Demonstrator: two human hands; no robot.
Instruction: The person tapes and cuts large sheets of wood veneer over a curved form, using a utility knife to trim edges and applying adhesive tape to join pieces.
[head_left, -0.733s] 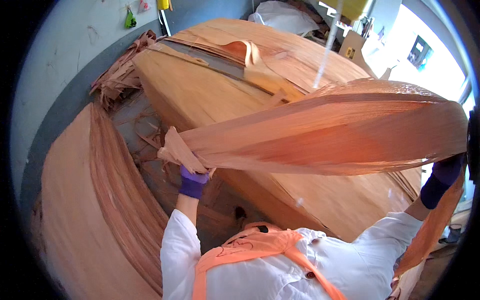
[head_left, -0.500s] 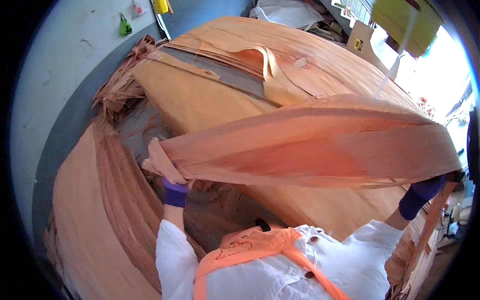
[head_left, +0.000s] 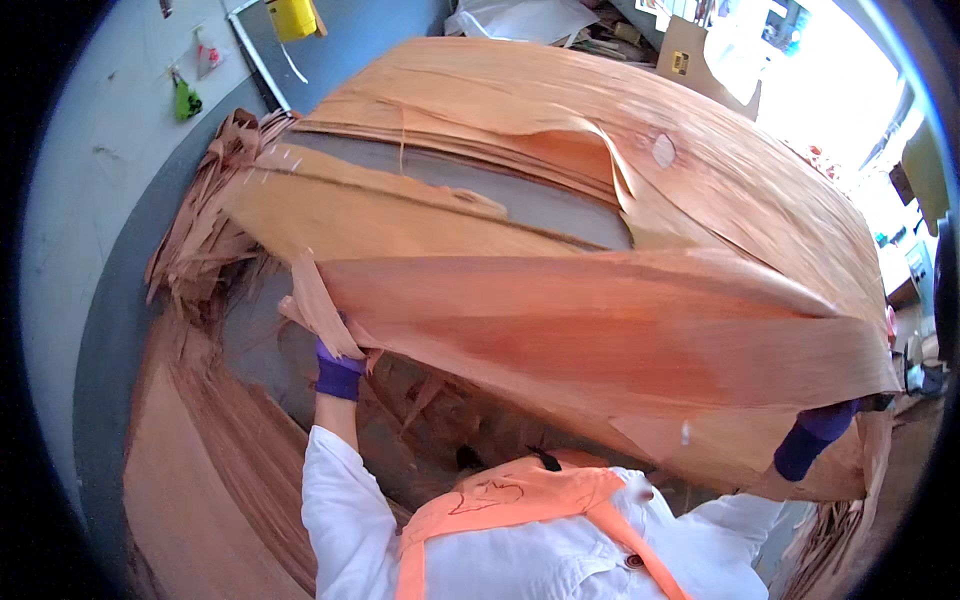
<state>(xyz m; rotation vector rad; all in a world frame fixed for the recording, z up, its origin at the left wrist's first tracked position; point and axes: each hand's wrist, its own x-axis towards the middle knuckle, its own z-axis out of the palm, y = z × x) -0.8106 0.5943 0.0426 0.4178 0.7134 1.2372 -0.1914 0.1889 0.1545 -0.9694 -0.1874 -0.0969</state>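
Observation:
A long reddish wood veneer sheet (head_left: 560, 330) stretches crosswise in front of me between my two purple-gloved hands. My left hand (head_left: 339, 370) is closed on its left end, where a torn, folded strip covers most of the fingers. At the far right, my right hand (head_left: 822, 428) grips the lower corner of the same sheet; its fingers are partly hidden, and something dark shows at their tips. Beneath and beyond the sheet lies a pale yellowish veneer sheet (head_left: 370, 215) on the work surface.
A broad stack of veneer (head_left: 500, 85) with a lifted, torn edge fills the far side. More veneer sheets (head_left: 190, 470) stand at the left, below a heap of torn scraps (head_left: 215, 215). Broken pieces (head_left: 425, 405) lie close to my body. A pale wall (head_left: 110, 200) bounds the left.
The held sheet has come down and flattened, its right end lower with my right hand. My left hand keeps its grip. The view has shifted slightly.

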